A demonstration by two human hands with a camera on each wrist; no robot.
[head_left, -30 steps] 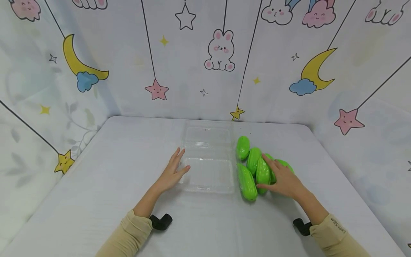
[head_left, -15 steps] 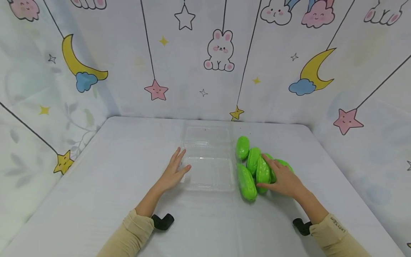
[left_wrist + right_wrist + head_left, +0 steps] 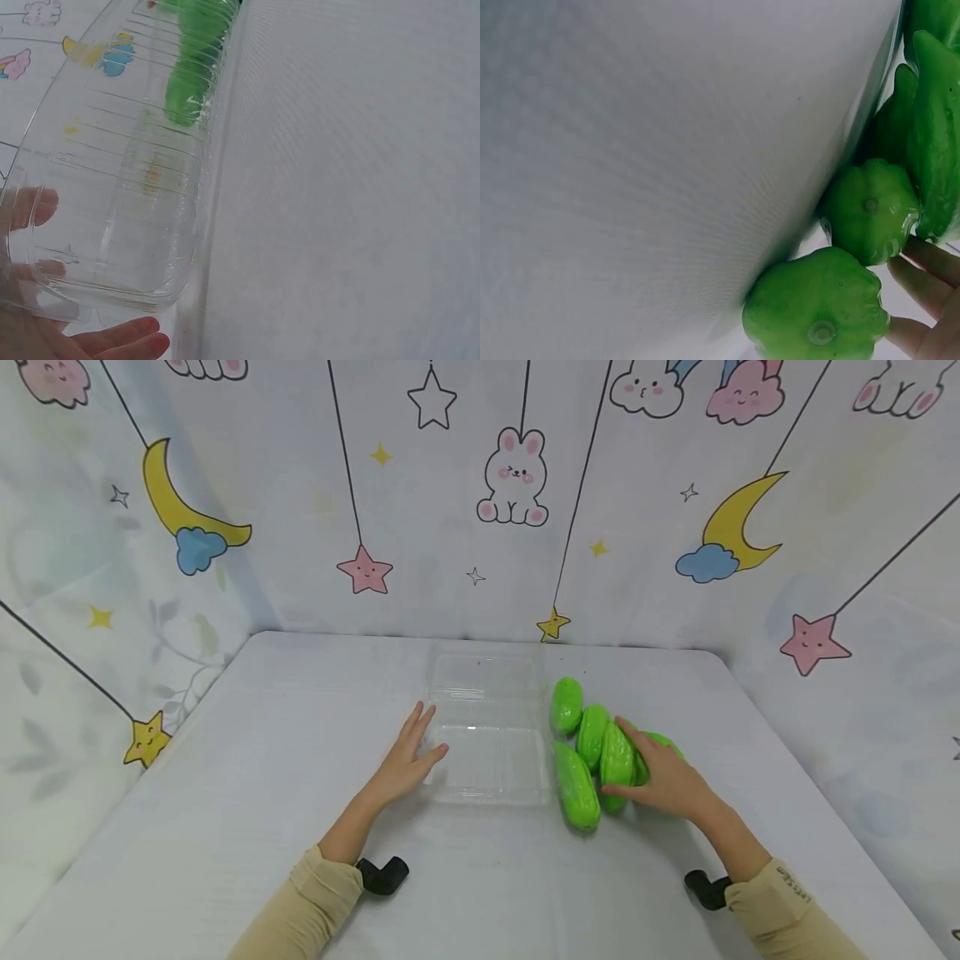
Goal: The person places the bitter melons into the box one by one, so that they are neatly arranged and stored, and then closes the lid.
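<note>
A clear plastic clamshell box (image 3: 491, 764) lies with its two halves spread flat. My left hand (image 3: 401, 770) is at its left side, fingers spread and fairly straight; in the left wrist view some fingers (image 3: 34, 206) show through the plastic and others lie beside the near corner. Right of the box is a cluster of glossy, lumpy green vegetables; their exact kind is unclear. My right hand (image 3: 666, 778) holds one long green vegetable (image 3: 617, 756) between thumb and fingers. Others under the palm are partly hidden. The right wrist view shows rounded, ridged vegetable ends (image 3: 817, 304) beside the fingers.
One green vegetable (image 3: 577, 787) lies near the box's right edge, and a shorter one (image 3: 567, 705) sits farther back. The white-covered table (image 3: 480, 893) meets a patterned cloth backdrop (image 3: 427, 510) at the rear and sides. A black wrist mount (image 3: 384, 877) is below the left hand.
The vegetable under my right hand has shifted slightly right, along with the hand's thumb and fingers. My left hand and the box's near edge have moved very slightly away from me.
</note>
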